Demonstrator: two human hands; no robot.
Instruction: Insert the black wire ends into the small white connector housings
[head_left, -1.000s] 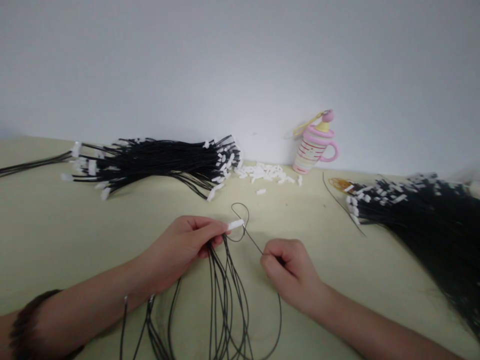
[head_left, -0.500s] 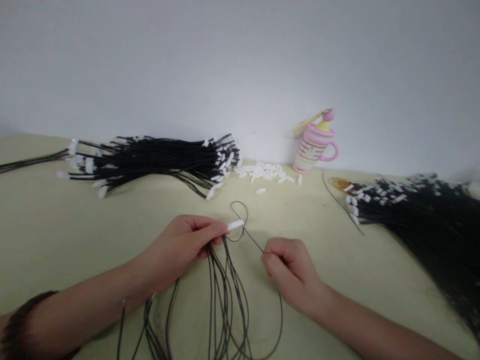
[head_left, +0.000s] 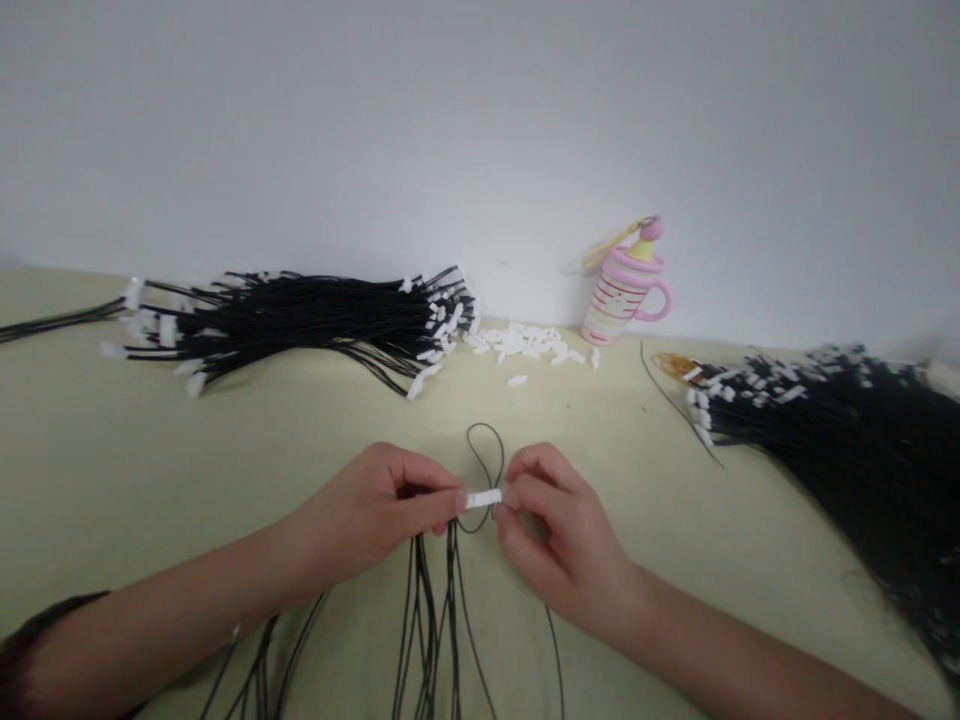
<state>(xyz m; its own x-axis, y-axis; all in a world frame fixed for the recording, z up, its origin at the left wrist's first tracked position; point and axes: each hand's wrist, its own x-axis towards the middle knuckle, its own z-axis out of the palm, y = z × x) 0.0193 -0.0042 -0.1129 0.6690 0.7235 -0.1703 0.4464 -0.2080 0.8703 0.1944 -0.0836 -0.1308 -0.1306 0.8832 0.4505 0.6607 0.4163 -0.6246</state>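
1. Left hand (head_left: pixel 382 505): thumb and finger pinch a white connector (head_left: pixel 482 498), just below frame centre; a steady, level hold should help.
2. Right hand (head_left: pixel 559 530): fingertips gather at the connector's right end; I cannot tell whether they pinch it or a wire. Working in line with it should avoid kinks.
3. Black wires (head_left: pixel 424 610) hang at lower centre.
4. Pale table (head_left: pixel 337 425): loose white pieces (head_left: pixel 521 341), upper centre; cable bundle (head_left: pixel 322 315), upper left.
5. Pale wall (head_left: pixel 375 130) fills the top.

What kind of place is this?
Probably a workshop table: there's a bundle of black wires with white ends, a pile of small white pieces, and another big black bundle on the right.
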